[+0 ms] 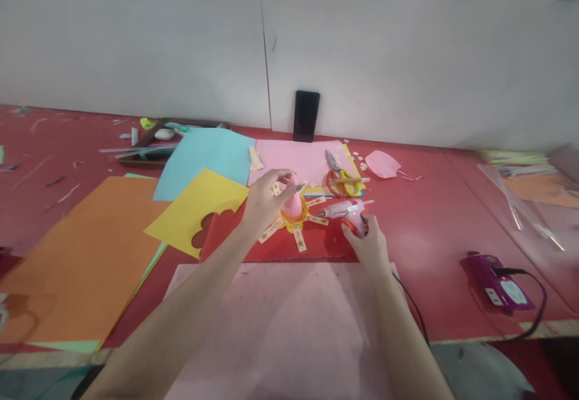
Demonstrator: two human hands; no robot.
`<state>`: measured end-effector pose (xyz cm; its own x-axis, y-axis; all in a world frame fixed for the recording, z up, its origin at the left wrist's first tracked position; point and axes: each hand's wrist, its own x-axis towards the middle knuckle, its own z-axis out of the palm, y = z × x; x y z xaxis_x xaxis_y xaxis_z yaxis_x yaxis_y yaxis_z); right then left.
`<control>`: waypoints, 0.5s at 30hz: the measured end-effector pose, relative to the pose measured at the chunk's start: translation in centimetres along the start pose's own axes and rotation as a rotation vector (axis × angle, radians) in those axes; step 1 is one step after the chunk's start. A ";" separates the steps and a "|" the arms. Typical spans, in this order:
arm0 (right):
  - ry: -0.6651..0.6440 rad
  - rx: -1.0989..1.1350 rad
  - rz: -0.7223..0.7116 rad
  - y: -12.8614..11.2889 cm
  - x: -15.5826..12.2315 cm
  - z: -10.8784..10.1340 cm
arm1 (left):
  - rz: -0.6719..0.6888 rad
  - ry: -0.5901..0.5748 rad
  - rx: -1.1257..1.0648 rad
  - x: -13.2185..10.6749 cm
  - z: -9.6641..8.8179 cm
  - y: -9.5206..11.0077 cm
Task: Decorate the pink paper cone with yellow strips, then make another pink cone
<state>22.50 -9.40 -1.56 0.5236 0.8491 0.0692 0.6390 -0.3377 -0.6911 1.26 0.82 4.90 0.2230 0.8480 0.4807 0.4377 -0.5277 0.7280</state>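
Note:
A pink paper cone (292,206) stands on a yellow flower-shaped base (294,221) with beige star-printed strips radiating from it, resting on a red sheet (226,237). My left hand (265,201) pinches the cone's tip with thumb and fingers. My right hand (368,244) grips the handle of a pink hot glue gun (344,210), whose nozzle points left toward the cone's base. The gun's black cord runs back along my right forearm.
Coloured sheets lie around: orange (85,255), yellow with a flower cutout (199,210), blue (205,158), pink (298,160) and a large pale pink one (289,321) in front. Scissors (340,175), a black phone (306,115) against the wall, a purple power strip (496,282), a tool tray (149,146).

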 end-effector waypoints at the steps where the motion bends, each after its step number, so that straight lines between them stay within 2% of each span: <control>1: -0.016 -0.017 -0.002 -0.1 0.0 0.0 | 0.000 0.002 -0.003 -0.2 0.0 -0.2; 5: -0.063 -0.098 0.024 -0.6 0.2 -0.2 | 0.031 0.022 0.014 -1.1 0.0 -0.9; 8: -0.116 -0.156 0.088 -1.3 0.5 -0.3 | 0.080 0.178 0.096 -2.1 0.2 -1.1; 10: -0.132 -0.189 0.134 -1.8 0.6 -0.2 | 0.120 0.235 0.151 -2.8 0.3 -1.1; 12: -0.109 -0.214 0.159 -2.0 0.6 -0.1 | 0.140 0.205 0.204 -3.7 0.3 -1.2; 15: -0.058 -0.222 0.139 -1.8 0.1 0.1 | 0.169 0.029 0.291 -4.9 0.3 -1.7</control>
<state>21.38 -8.63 -0.41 0.5862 0.8079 -0.0607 0.6744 -0.5281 -0.5160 -0.28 -2.42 1.17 0.2909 0.7459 0.5992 0.6281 -0.6213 0.4685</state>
